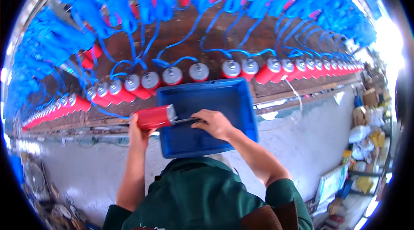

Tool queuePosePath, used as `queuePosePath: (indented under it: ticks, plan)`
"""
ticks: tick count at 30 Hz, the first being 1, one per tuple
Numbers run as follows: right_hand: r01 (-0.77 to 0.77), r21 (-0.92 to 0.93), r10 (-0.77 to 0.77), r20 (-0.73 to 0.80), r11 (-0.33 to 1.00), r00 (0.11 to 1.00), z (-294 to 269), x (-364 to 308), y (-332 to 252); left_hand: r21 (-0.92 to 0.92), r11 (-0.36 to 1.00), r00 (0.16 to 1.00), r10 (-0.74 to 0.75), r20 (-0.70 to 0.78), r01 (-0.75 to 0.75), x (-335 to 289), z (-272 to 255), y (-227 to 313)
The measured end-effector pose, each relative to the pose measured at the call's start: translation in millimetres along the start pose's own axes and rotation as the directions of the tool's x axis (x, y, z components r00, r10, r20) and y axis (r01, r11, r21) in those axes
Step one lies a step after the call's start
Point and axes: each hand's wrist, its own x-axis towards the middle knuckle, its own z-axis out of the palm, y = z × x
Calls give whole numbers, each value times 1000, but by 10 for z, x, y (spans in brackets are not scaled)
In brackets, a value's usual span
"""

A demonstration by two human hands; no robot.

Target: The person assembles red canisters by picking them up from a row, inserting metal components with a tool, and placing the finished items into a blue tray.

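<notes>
My left hand (138,134) is closed around a red cylinder (152,118) with a silver end cap, tipped on its side with the cap facing right. It is held over the left edge of a blue plastic tray (208,97). From the right, my right hand (215,124) grips a slim metal tool (185,120), whose tip meets the silver cap. The tool's exact kind is too small to tell. A blue cable (110,112) runs toward the cylinder's far left end, partly hidden by my fingers.
Similar red cylinders (199,72) with silver caps stand in a long row along the brown bench (181,36). Thick bundles of blue cable (116,1) lie behind them. A white cord (295,92) hangs off the bench edge. Bags and boxes (364,133) are piled at right.
</notes>
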Motion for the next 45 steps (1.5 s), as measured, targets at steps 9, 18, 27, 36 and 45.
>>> queuePosePath:
  ticks: [9,18,27,36,45]
  plan:
    - [-436,-63,225,-785,898,576,-1482,-624,1248,16,997,987,80,-141,-79,-102,17,-48]
    - [-949,-235,569,-759,211,315,-2515,-997,2797,-6,996,960,81,-268,-86,-123,-102,-71]
    - [-908,-230,582,-706,351,404,-2500,-1100,3120,25,995,964,95,-250,-92,-139,-4,-77]
    - [-182,528,515,-599,830,613,-2005,-1656,630,-31,999,978,36,-206,-43,-86,-42,-86]
    - [-328,644,591,-242,691,770,-895,-958,-410,-30,999,986,21,-165,-26,-111,56,4]
